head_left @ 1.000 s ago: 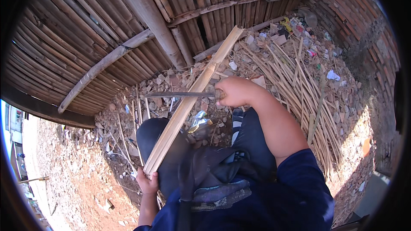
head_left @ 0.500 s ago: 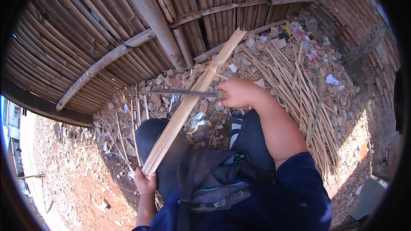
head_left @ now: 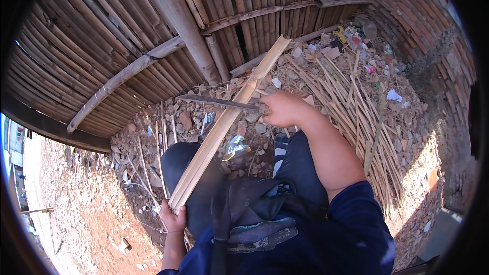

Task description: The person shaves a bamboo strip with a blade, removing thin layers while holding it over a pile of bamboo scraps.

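Observation:
A long split bamboo piece (head_left: 211, 145) slants from near my left knee up toward the bamboo wall, its hollow side facing up. Its near end is gripped by my left hand (head_left: 174, 217), fingers wrapped round it. My right hand (head_left: 277, 109) is closed round the short handle of a long dark-bladed machete (head_left: 219, 102). The blade lies across the bamboo near its middle, its tip pointing left and slightly up. Whether the edge touches the bamboo I cannot tell.
A heap of thin bamboo strips (head_left: 356, 122) lies to the right. Beyond stands a bamboo-slat wall (head_left: 285, 25); a brick wall (head_left: 423, 15) rises at the right. Rubble and litter cover the ground, with a silver wrapper (head_left: 236, 148) between my knees. A few sticks (head_left: 164, 147) stand at left.
The machete's tip has swung upward, away from me, so the blade now tilts across the bamboo. My right hand has shifted very slightly; the left hand and bamboo stay nearly in place.

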The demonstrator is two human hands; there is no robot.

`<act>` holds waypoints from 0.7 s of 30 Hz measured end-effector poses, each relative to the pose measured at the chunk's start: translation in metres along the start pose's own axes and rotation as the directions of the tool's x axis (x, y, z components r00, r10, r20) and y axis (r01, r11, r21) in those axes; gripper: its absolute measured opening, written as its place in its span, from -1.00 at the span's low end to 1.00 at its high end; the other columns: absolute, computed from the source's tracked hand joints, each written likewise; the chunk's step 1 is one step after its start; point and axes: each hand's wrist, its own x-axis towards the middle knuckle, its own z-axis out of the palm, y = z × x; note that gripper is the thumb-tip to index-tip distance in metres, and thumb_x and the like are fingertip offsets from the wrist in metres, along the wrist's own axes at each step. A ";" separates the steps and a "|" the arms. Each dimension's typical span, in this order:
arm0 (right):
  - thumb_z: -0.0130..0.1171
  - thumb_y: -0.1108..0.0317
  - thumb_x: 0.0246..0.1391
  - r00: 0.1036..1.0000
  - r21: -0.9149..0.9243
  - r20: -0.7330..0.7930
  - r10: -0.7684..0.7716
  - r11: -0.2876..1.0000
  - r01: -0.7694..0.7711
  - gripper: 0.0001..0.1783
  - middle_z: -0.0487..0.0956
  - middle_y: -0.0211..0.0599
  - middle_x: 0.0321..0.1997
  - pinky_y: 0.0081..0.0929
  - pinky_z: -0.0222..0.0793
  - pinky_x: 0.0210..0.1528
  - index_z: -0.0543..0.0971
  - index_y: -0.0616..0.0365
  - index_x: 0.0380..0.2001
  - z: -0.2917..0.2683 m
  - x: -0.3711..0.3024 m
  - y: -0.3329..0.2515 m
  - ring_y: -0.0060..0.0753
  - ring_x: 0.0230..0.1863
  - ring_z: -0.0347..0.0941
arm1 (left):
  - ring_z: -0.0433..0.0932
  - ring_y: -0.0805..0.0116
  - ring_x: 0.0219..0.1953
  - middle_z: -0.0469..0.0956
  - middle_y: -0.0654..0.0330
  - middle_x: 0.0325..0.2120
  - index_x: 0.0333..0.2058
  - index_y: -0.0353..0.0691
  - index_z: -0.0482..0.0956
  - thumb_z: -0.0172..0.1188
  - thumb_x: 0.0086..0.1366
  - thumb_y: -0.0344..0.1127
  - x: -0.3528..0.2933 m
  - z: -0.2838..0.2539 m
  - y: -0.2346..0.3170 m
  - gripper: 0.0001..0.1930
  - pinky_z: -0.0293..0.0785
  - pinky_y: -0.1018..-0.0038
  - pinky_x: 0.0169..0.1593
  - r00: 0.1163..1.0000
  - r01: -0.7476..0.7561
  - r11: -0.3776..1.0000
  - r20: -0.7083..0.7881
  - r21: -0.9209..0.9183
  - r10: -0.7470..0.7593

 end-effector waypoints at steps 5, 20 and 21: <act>0.32 0.12 -0.06 0.997 0.026 0.008 -0.082 0.996 0.081 -0.48 0.61 0.08 -0.14 -0.14 0.43 0.03 0.57 0.22 -0.07 0.014 0.005 0.003 0.08 -0.04 0.53 | 0.56 0.00 -0.49 0.51 -0.06 -0.57 -0.35 -0.38 0.42 0.25 0.09 0.29 0.000 0.000 -0.002 -0.32 0.45 0.24 -0.37 1.000 -0.017 0.999 -0.005 -0.029 0.017; 0.33 0.13 -0.05 1.000 0.033 0.012 0.005 0.999 -0.006 -0.45 0.60 0.07 -0.08 -0.15 0.43 0.06 0.56 0.19 0.00 0.006 0.005 0.009 0.06 0.00 0.52 | 0.55 0.00 -0.50 0.51 -0.05 -0.57 -0.37 -0.36 0.41 0.26 0.10 0.23 0.002 0.002 0.000 -0.37 0.44 0.25 -0.38 0.999 -0.031 0.999 -0.009 -0.013 0.031; 0.33 0.13 -0.05 1.000 0.050 0.002 -0.012 0.999 0.012 -0.45 0.60 0.07 -0.08 -0.15 0.43 0.06 0.56 0.19 0.00 0.007 0.007 0.010 0.06 0.00 0.53 | 0.55 0.01 -0.50 0.51 -0.04 -0.57 -0.36 -0.37 0.41 0.25 0.10 0.24 0.002 0.003 0.001 -0.36 0.44 0.25 -0.38 0.999 -0.037 0.999 -0.026 -0.013 0.036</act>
